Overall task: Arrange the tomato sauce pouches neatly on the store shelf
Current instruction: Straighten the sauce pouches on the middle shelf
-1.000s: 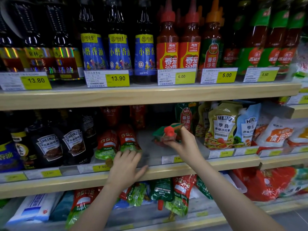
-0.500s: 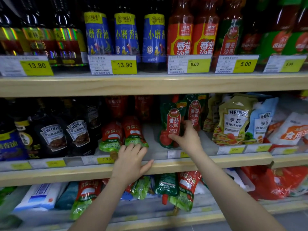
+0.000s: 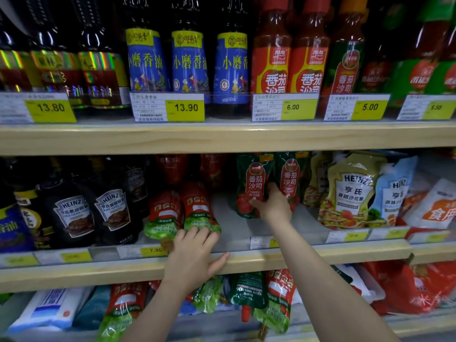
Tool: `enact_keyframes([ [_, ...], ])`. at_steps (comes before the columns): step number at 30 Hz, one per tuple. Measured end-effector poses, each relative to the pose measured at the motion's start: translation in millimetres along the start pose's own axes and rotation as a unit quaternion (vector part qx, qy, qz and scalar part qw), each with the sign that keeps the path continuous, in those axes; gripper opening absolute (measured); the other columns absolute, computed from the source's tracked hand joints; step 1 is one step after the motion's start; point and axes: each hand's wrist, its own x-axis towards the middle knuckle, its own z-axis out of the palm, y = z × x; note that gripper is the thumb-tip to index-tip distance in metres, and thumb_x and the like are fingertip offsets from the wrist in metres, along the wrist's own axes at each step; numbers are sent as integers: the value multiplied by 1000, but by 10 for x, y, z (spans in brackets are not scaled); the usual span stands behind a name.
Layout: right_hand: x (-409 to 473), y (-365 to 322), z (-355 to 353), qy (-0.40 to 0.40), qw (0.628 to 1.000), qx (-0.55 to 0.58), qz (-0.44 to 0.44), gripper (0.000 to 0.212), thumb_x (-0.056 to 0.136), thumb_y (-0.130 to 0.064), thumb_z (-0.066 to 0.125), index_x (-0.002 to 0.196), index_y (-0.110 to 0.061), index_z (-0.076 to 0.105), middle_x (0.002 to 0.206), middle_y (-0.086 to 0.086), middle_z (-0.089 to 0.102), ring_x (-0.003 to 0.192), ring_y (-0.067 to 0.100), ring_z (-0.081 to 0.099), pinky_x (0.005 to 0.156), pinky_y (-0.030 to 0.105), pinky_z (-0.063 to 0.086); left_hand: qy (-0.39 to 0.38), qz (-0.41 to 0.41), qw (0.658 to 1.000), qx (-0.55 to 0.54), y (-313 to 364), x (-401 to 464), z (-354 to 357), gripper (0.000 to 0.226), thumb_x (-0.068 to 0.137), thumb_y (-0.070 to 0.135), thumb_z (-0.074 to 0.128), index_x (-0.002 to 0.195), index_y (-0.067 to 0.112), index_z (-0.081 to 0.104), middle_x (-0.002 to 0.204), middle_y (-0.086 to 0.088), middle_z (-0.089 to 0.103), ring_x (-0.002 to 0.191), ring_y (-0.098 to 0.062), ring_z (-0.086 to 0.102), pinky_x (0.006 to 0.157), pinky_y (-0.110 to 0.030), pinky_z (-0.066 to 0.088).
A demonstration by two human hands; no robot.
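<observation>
Nearest, the left hand [image 3: 195,257] rests flat, unclenched, on the pale wooden shelf edge [image 3: 246,264] — probably bracing. Beyond, the right hand's [image 3: 272,206] grip pinches the upright green-and-red tomato ketchup pouch [image 3: 250,186], apparently standing it straight beside its twin.

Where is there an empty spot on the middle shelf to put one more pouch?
Bare shelf floor lies between the red pouches by the left hand and the green ketchup pouch the right hand holds. Past the Heinz pouches, rightward, it's crowded.
</observation>
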Motion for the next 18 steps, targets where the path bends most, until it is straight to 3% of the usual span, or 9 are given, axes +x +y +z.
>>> enact_keyframes([
  [5,3,8,-57,-18,1000,-15,-7,53,76,-36,71,120,-19,48,118,6,64,105,31,60,77,40,49,-3,-2,1000,-1,4,-1,-4,43,82,56,45,93,19,65,81,2,61,73,-21,57,65,-35,44],
  [11,-109,173,-350,-10,996,59,-68,59,73,-32,76,124,-15,51,119,8,63,106,27,60,87,39,50,-35,-44,997,-48,28,29,-56,44,84,55,41,96,20,65,86,3,64,77,-20,60,67,-33,43],
  [15,-67,397,-612,46,996,75,-31,58,72,-26,77,119,-6,49,119,15,57,106,31,57,85,39,49,-13,-172,959,-226,264,393,-115,42,87,43,51,121,17,53,116,-4,61,98,-24,60,74,-32,47],
  [18,18,469,-633,42,995,86,13,72,73,-27,77,129,-1,40,130,18,51,116,33,53,92,40,46,-99,-179,942,-265,519,732,-29,56,89,45,49,140,30,32,149,-8,30,122,-28,47,86,-37,47],
])
